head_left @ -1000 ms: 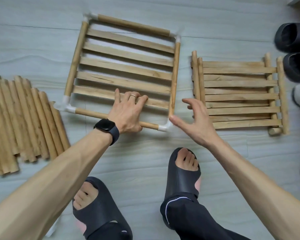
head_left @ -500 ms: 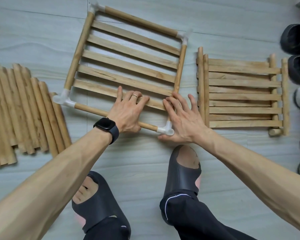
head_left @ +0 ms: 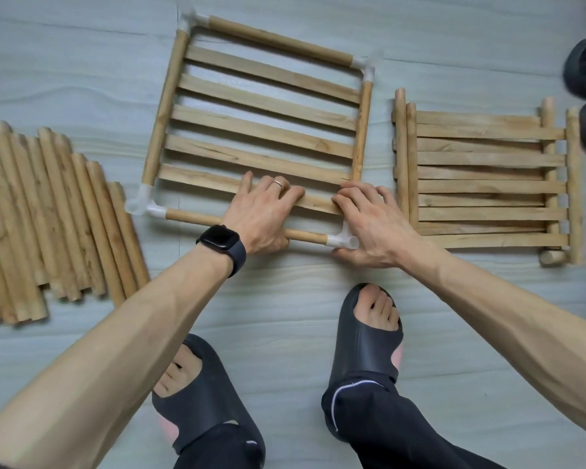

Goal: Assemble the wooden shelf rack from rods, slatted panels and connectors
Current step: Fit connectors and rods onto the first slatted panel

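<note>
1. Left hand (head_left: pixel 264 214), with a ring and a black watch (head_left: pixel 221 243), lies flat: fingers spread on the nearest slat (head_left: pixel 200 177), palm over the near rod (head_left: pixel 197 219).
2. Right hand (head_left: pixel 369 225), close beside it, curls its fingertips onto that slat's end, thumb under the white corner connector (head_left: pixel 342 241), squeezing the corner.
3. Framed panel (head_left: pixel 268 106) lies flat on the floor (head_left: pixel 285 292) under both hands: pale slats, white connectors at all four corners.
4. Left of the left hand are loose rods (head_left: pixel 48 214); right of the right hand, stacked panels (head_left: pixel 487 184).

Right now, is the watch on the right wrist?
No, the black watch sits on the left wrist, just behind the left hand.
</note>
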